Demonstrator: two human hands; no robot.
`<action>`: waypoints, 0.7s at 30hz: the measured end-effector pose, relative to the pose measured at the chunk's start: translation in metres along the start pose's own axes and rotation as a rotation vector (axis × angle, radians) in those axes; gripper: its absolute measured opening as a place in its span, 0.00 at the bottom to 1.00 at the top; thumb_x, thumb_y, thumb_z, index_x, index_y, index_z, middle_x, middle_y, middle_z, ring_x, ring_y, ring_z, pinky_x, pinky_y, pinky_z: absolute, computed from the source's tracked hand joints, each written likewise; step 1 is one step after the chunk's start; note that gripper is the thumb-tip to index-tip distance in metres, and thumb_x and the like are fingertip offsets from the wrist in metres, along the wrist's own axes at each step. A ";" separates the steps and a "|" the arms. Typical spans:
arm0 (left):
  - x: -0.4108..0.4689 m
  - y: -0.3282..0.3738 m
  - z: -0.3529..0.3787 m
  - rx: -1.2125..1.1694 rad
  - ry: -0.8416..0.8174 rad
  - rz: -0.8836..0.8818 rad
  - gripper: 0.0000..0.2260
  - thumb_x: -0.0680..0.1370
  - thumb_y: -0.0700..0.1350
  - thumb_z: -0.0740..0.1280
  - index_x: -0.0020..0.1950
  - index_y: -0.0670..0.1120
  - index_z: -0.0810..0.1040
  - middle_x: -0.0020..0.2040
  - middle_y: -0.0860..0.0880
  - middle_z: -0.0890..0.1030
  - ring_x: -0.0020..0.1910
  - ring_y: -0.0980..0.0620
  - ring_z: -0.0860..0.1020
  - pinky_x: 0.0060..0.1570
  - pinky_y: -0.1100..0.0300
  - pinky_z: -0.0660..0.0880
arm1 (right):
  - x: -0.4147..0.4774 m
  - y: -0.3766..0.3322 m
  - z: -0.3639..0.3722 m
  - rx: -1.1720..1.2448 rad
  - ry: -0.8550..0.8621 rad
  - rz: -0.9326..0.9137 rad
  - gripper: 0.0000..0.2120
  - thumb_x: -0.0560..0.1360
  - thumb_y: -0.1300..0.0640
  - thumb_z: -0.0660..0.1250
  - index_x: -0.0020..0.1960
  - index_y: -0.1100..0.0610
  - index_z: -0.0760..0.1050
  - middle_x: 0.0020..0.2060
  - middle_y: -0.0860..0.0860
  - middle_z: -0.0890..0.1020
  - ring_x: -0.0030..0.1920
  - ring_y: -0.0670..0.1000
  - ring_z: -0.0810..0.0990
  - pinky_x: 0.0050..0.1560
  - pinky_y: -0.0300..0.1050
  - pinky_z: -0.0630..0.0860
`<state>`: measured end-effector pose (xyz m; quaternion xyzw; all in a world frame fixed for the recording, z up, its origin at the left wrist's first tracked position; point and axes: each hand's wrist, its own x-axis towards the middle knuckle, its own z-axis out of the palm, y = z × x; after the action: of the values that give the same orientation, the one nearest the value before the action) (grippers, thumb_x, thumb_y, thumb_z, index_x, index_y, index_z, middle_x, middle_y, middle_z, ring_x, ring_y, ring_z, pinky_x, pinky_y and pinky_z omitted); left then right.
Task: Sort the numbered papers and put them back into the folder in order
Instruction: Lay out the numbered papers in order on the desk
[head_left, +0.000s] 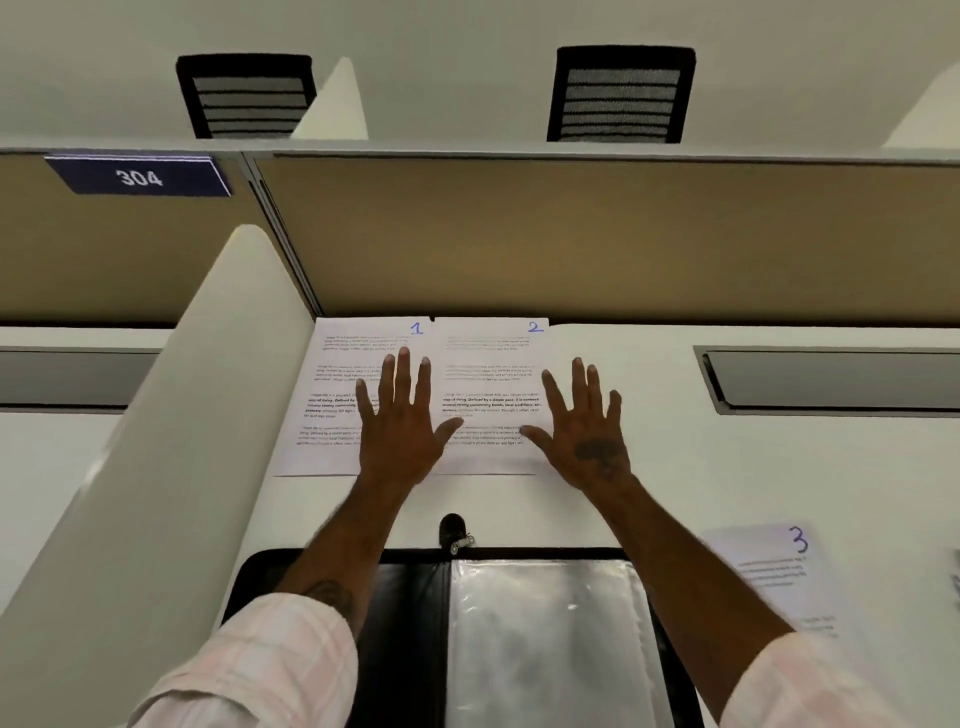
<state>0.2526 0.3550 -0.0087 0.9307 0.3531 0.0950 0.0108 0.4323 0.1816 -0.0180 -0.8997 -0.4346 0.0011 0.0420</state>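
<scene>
Two printed sheets lie side by side at the back of the white desk: the paper marked 1 (332, 395) on the left and the paper marked 2 (493, 374) to its right. My left hand (400, 421) rests flat with spread fingers on the right part of paper 1. Flat as well, my right hand (587, 426) lies over the right edge of paper 2. The paper marked 3 (774, 571) lies alone at the right. An open black folder (410, 623) with clear plastic sleeves (545, 639) sits at the desk's near edge, between my forearms.
A tan partition (571, 234) closes the desk at the back and a white divider (171, 441) on the left. A grey cable slot (831, 379) is set in the desk at the right. Two black chairs (621, 93) stand beyond the partition.
</scene>
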 end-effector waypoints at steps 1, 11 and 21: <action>-0.010 0.002 -0.009 0.024 0.018 0.017 0.39 0.77 0.70 0.48 0.81 0.46 0.50 0.81 0.42 0.48 0.79 0.43 0.46 0.74 0.38 0.41 | -0.009 -0.001 -0.009 -0.020 0.012 -0.014 0.39 0.75 0.30 0.44 0.78 0.52 0.58 0.76 0.63 0.57 0.76 0.64 0.57 0.68 0.68 0.59; -0.100 0.061 -0.064 0.018 0.065 0.100 0.38 0.78 0.69 0.47 0.80 0.46 0.55 0.80 0.41 0.53 0.79 0.42 0.52 0.73 0.34 0.50 | -0.128 0.024 -0.067 -0.067 0.100 0.014 0.37 0.77 0.30 0.48 0.78 0.52 0.59 0.76 0.62 0.56 0.76 0.63 0.56 0.69 0.69 0.60; -0.181 0.186 -0.055 -0.007 0.021 0.184 0.38 0.78 0.69 0.45 0.80 0.46 0.55 0.80 0.41 0.53 0.79 0.41 0.52 0.73 0.35 0.51 | -0.241 0.132 -0.074 -0.035 0.032 0.141 0.37 0.77 0.30 0.46 0.78 0.52 0.57 0.77 0.62 0.55 0.76 0.63 0.55 0.69 0.70 0.57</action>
<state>0.2317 0.0935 0.0311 0.9580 0.2661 0.1066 0.0016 0.3881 -0.0942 0.0373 -0.9285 -0.3695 -0.0180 0.0330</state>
